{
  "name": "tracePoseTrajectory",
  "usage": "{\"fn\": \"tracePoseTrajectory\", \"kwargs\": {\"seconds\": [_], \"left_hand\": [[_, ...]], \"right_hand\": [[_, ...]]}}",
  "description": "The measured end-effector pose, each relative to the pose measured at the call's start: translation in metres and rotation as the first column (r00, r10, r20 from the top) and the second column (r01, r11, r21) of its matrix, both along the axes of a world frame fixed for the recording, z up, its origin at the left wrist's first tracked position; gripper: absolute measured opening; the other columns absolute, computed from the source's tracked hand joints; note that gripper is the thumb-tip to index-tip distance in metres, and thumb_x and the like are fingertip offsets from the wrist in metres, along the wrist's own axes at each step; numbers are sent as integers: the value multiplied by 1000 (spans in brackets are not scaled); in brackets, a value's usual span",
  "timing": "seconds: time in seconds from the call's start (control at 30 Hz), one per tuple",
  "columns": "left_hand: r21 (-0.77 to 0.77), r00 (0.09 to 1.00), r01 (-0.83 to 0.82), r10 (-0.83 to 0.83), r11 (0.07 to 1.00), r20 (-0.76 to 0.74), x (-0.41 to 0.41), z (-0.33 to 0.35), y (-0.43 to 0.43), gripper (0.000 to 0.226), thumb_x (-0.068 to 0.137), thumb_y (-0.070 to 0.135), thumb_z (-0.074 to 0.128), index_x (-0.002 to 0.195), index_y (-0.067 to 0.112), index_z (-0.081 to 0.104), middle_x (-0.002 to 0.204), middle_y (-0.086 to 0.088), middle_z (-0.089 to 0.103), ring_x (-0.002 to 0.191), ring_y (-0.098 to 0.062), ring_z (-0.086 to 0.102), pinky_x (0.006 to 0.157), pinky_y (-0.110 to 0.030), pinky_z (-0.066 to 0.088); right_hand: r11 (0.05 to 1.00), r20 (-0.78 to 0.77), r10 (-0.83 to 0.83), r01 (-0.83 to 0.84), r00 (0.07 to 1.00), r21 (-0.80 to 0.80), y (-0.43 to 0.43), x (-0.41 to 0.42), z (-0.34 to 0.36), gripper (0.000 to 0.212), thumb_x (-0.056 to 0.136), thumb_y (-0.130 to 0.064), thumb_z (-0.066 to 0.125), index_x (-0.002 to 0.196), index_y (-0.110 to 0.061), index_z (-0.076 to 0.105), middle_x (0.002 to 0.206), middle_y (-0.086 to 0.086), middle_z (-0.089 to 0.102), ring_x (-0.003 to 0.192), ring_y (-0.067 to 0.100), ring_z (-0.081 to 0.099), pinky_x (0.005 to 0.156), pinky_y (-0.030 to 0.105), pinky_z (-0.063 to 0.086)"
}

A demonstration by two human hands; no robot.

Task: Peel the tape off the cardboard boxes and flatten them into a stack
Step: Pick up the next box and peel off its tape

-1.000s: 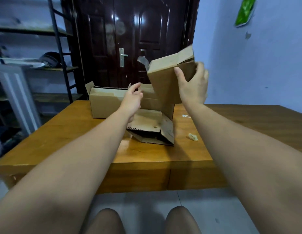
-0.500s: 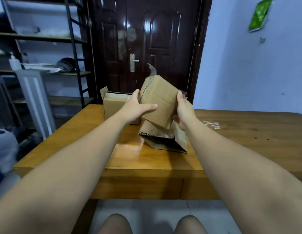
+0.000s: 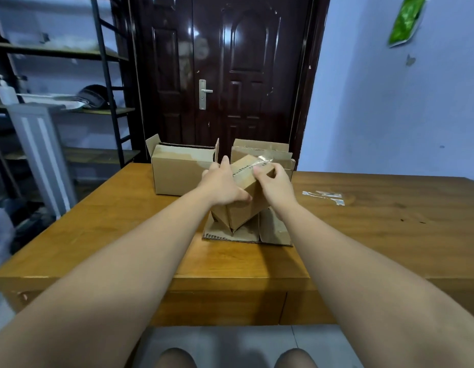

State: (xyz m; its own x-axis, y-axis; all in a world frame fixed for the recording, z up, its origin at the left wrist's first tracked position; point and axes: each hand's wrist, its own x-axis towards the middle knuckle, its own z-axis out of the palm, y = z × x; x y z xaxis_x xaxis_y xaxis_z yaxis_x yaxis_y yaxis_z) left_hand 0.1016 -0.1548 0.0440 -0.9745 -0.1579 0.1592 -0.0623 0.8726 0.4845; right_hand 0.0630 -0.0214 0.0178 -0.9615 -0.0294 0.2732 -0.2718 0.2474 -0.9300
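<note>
In the middle of the frame the left hand (image 3: 222, 187) grips a small box (image 3: 246, 200), tilted and held above the table (image 3: 124, 224), fingers wrapped round its left side and thumb laid across the near face. The right hand (image 3: 273, 185) has its fingers curled tight, pinching the loose end of a clear strip of tape (image 3: 265, 158) at the box's upper edge. By my reading the job is partly done. Flat cardboard (image 3: 230, 232) lies on the table directly under the held box, and peeled scraps of tape (image 3: 323, 196) lie to the right of centre. This box has yet to be stripped and flattened. An open box (image 3: 180, 173) stands upright just left of the hands, and another box (image 3: 259, 151) stands behind them, so both look to be waiting. How much of the strip is stuck down cannot be made out, since the far side of the held box is turned away. The hands cover most of the rear box, and I cannot tell whether the flat cardboard is one box or two, nor whether the open box has tape underneath.
</note>
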Motion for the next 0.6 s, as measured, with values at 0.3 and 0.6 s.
{"fn": "tracePoseTrajectory", "kwargs": {"seconds": [0.3,0.6], "left_hand": [[-132,999,31,-33,991,-17,-28,19,13,61,90,64,37,98,10,66,96,-10,65,82,-25,59,67,-32,47],[4,954,272,-269,962,-130,-50,26,32,60,91,5,52,147,18,35,143,-7,48,131,-22,44,96,-19,32]], "right_hand": [[969,121,27,4,992,-246,16,-17,-13,26,96,-19,48,122,-21,55,115,0,56,102,14,51,81,28,44],[973,166,137,-101,977,-206,14,-27,-12,20,93,-26,55,112,-31,59,120,4,59,114,24,53,101,46,44]]}}
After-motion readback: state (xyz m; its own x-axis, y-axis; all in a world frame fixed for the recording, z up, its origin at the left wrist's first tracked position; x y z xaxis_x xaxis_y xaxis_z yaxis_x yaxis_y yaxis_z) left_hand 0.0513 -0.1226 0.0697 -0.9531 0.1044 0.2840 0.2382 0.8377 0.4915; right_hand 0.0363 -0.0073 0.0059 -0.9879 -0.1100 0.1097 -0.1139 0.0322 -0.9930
